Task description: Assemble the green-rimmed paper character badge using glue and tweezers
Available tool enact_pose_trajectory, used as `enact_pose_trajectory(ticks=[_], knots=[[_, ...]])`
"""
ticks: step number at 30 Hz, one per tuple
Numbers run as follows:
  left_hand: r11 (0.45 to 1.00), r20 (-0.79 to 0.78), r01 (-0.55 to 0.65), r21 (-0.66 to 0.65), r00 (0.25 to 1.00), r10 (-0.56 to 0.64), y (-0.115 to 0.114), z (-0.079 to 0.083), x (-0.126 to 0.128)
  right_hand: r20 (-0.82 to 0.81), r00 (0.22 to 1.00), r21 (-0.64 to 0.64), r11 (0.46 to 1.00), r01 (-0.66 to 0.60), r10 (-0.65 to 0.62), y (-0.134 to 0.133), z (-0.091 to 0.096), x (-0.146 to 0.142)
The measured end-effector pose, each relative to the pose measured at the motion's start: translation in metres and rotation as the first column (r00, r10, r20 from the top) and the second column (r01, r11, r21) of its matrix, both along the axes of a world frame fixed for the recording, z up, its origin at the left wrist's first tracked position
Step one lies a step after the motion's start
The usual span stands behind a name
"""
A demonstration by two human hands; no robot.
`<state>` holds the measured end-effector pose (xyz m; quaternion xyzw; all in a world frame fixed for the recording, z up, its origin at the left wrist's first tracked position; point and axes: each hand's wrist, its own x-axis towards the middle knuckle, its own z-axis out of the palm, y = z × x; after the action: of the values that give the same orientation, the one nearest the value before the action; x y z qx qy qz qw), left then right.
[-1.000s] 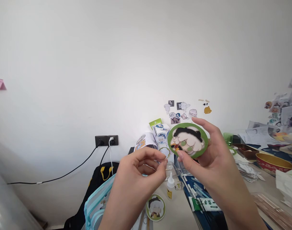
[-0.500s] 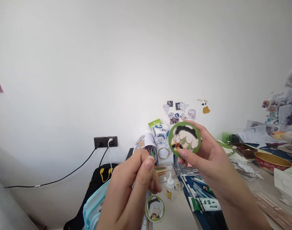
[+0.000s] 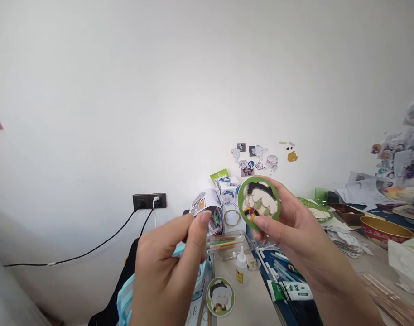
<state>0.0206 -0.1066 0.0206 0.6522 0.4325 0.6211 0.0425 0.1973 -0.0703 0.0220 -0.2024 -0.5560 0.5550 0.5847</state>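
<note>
The left hand (image 3: 169,258), lower centre of the frame, is closed: the thumb lies against the curled index finger. Whether anything small is pinched there cannot be told. The right hand (image 3: 295,228), right of centre, is closed on a flat, round, green-rimmed disc (image 3: 261,198) printed with a white-haired figure in a black cap. The thumb presses the lower part of the printed face; the fingers pass behind the right edge. The disc projects to the left of the grip, tilted up, printed side to the camera, apart from the left hand.

Below, at bottom centre, a similar round disc with a green border (image 3: 220,297) lies on the beige tabletop (image 3: 249,310). Just beyond it stands a small white plastic bottle with a pointed nozzle and yellow label (image 3: 241,269). Farther back, a red bowl with a gold interior (image 3: 385,228) sits at right. Paper cut-outs (image 3: 272,160) are fixed to the white wall (image 3: 125,90).
</note>
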Motion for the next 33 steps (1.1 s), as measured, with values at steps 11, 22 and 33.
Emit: enact_pose_trajectory(ticks=[11, 22, 33], knots=[[0.945, 0.151, 0.303, -0.122, 0.947, -0.285, 0.019, 0.002, -0.003, 0.001, 0.990, -0.062, 0.988, -0.139, 0.139, 0.002, 0.001, -0.003], [0.929, -0.272, 0.094, 0.357, 0.962, 0.007, 0.030, -0.005, -0.008, 0.101, 0.949, -0.108, 0.951, -0.289, 0.300, 0.014, -0.003, 0.002], [0.815, -0.301, 0.027, 0.579, 0.936, 0.182, 0.027, -0.005, -0.015, 0.008, 0.944, 0.406, 0.864, 0.299, -0.330, 0.019, -0.009, 0.007]])
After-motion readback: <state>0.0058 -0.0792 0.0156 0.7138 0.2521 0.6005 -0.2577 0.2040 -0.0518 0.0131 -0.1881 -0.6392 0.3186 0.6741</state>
